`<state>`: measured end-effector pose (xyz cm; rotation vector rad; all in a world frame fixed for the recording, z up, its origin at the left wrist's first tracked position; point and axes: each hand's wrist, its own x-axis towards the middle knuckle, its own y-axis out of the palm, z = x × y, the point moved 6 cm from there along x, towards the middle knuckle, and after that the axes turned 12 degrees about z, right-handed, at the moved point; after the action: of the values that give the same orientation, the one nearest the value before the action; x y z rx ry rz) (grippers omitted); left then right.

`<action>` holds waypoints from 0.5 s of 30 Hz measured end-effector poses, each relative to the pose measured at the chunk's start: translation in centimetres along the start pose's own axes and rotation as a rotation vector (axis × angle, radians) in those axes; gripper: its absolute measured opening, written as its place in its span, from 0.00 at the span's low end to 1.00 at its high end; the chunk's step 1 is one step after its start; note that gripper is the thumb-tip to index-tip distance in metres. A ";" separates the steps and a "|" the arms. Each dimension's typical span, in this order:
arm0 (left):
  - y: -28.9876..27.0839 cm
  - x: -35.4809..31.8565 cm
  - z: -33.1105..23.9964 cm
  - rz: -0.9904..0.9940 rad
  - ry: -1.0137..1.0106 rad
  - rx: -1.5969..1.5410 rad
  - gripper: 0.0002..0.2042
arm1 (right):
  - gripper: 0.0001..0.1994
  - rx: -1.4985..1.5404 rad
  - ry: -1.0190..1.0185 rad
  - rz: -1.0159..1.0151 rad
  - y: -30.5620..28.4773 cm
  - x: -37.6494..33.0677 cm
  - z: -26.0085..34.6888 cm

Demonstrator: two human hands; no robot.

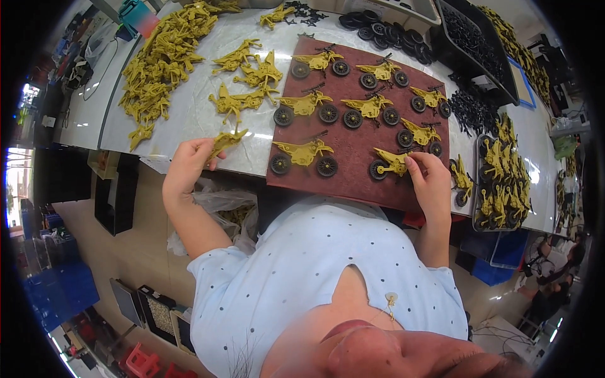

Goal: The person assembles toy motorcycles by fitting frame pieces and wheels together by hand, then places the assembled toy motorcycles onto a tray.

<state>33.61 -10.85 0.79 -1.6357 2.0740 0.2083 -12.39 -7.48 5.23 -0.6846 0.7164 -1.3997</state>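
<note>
My left hand (193, 159) is closed on a yellow toy motorcycle body (227, 142) at the table's front edge. It carries no wheels that I can see. On the right, the fingers of my right hand (431, 175) pinch a yellow toy motorcycle (391, 163), with a black wheel at its left end; my fingers hide its other end. It is low over a dark red mat (350, 179). Several toy motorcycles with black wheels and handlebars stand in rows on this mat, among them one at the front left (304, 151).
Loose yellow bodies form a large pile (165, 60) at the left. Black wheels (386, 31) lie behind the mat, and black small parts (474, 110) to its right. A black bin (469, 41) stands far right, and a tray (503, 217) of motorcycles at the near right.
</note>
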 end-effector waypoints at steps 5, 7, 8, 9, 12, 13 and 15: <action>4.6 -1.2 -3.3 0.159 0.279 0.068 0.15 | 0.09 0.060 -0.089 0.011 0.5 0.2 1.9; 8.0 -2.0 -6.8 0.062 0.630 0.438 0.18 | 0.08 0.134 -0.181 0.020 1.3 0.4 3.3; 9.2 -1.7 -7.1 0.069 0.628 0.433 0.18 | 0.08 0.157 -0.185 0.065 1.9 0.7 4.0; 10.8 -1.7 -7.6 0.067 0.695 0.610 0.20 | 0.09 0.135 -0.230 0.085 2.5 0.8 4.9; 13.3 -1.0 -7.1 0.082 0.745 0.788 0.22 | 0.14 0.042 -0.331 0.171 4.8 1.7 7.3; 13.6 -0.6 -6.6 0.095 0.728 0.796 0.22 | 0.17 0.003 -0.346 0.203 5.5 2.0 7.9; 13.9 -0.1 -6.0 0.098 0.762 0.831 0.22 | 0.18 -0.009 -0.372 0.194 6.5 2.2 8.7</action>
<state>18.81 -9.41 3.59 -1.1456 2.2430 -1.2525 -1.51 -9.25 5.43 -0.8316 0.4794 -1.0541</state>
